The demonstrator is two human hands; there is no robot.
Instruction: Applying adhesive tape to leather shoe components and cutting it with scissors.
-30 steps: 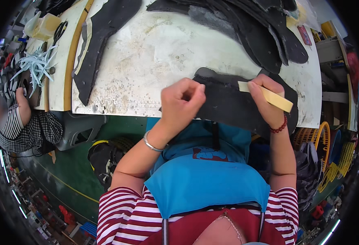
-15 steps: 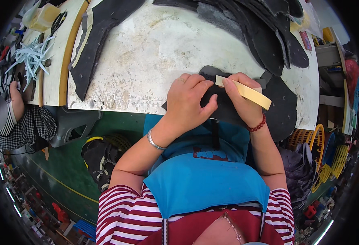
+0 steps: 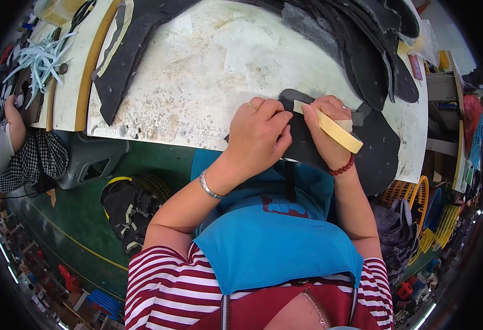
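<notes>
A black sheet piece [image 3: 377,146], perhaps foam-backed fabric, lies at the table's front edge and hangs partly over it. My left hand [image 3: 258,132] is closed at its left side, thumb and bent fingers pressed together on it; the fingertips are partly hidden. My right hand [image 3: 325,129] grips a cream roll of masking tape [image 3: 341,135]. The free end of the tape reaches up past my thumb, over the black piece. A dark grey strip with a toothed edge [image 3: 298,95] shows beyond my hands, lying along the top of the black piece.
Black cut pieces [image 3: 357,60] are heaped at the far right of the white table [image 3: 197,71]. Another long black piece [image 3: 123,66] lies at the left. Pale blue strips [image 3: 43,66] lie on the side table, near another person's arm [image 3: 14,124]. Yellow baskets [image 3: 417,195] stand at lower right.
My left thumb has drawn in against the fingers, where it stood apart before. My right hand still holds the tape roll, tilted slightly differently. The whole view has shifted a little.
</notes>
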